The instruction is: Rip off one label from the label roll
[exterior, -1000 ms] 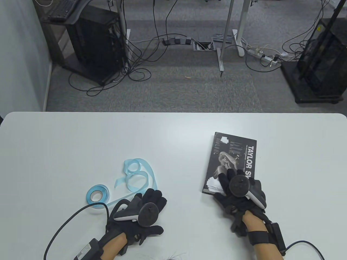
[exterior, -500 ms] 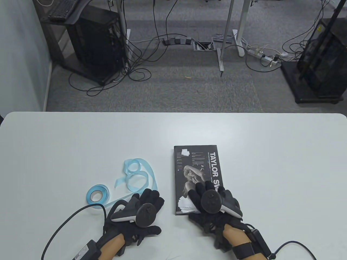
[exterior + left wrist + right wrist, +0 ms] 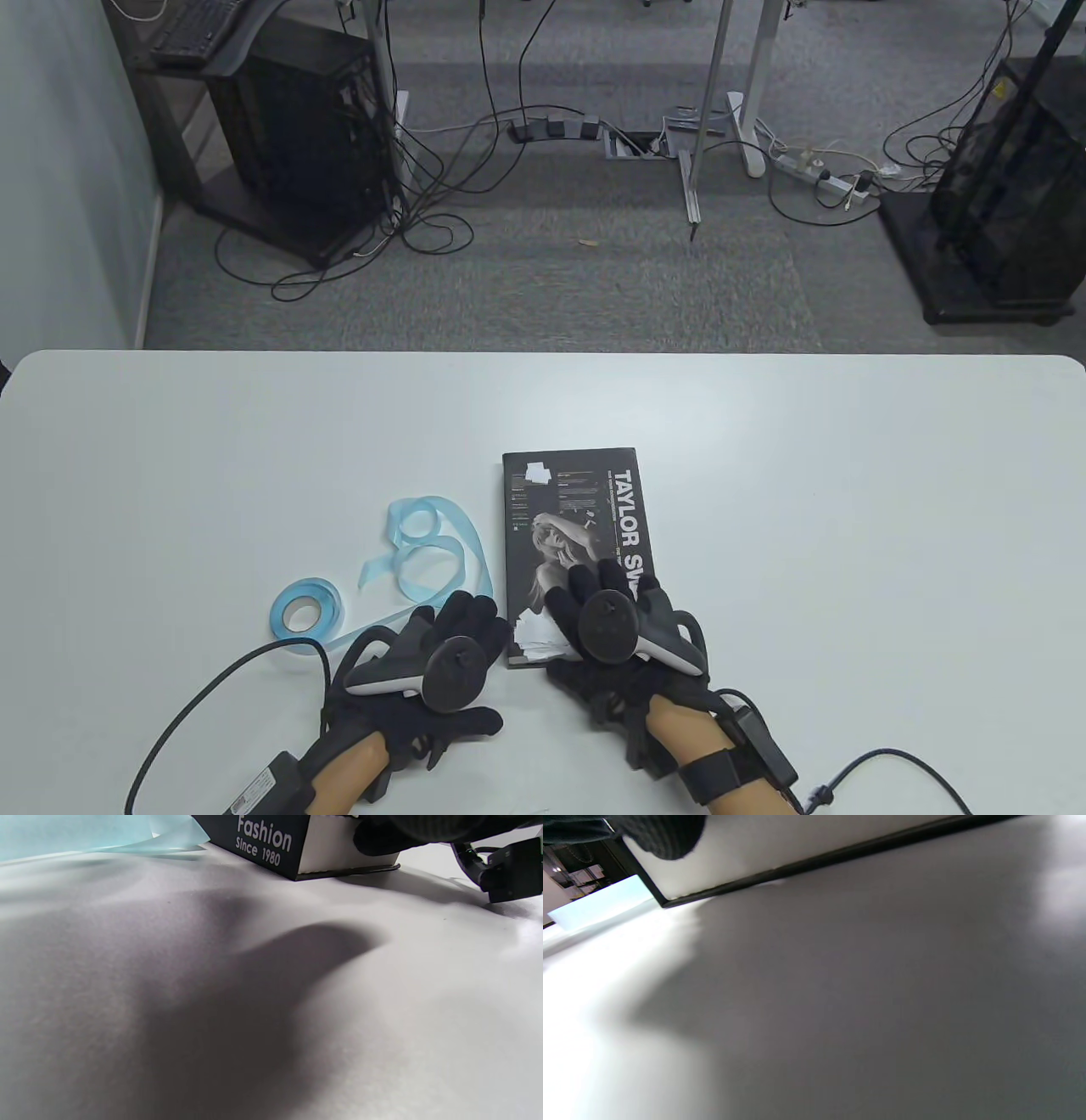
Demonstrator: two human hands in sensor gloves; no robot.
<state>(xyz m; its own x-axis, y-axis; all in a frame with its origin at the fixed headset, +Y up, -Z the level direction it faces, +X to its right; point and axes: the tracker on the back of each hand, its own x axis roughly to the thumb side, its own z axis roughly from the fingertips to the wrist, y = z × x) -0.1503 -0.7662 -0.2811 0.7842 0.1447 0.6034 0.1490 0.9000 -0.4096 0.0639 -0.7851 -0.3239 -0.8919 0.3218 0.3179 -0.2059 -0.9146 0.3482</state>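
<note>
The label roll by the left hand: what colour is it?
Light blue, clearest in the table view: label roll.

I'm looking into what reads as an office or lab workroom. A white table (image 3: pixel 764 407) is standing on grey carpet (image 3: pixel 594 280). A black computer tower (image 3: pixel 297 136) is sitting beyond it, with loose cables (image 3: pixel 424 195) trailing to power strips (image 3: pixel 819 174), and a keyboard (image 3: pixel 191 30) is resting on a shelf at the far left.
</note>
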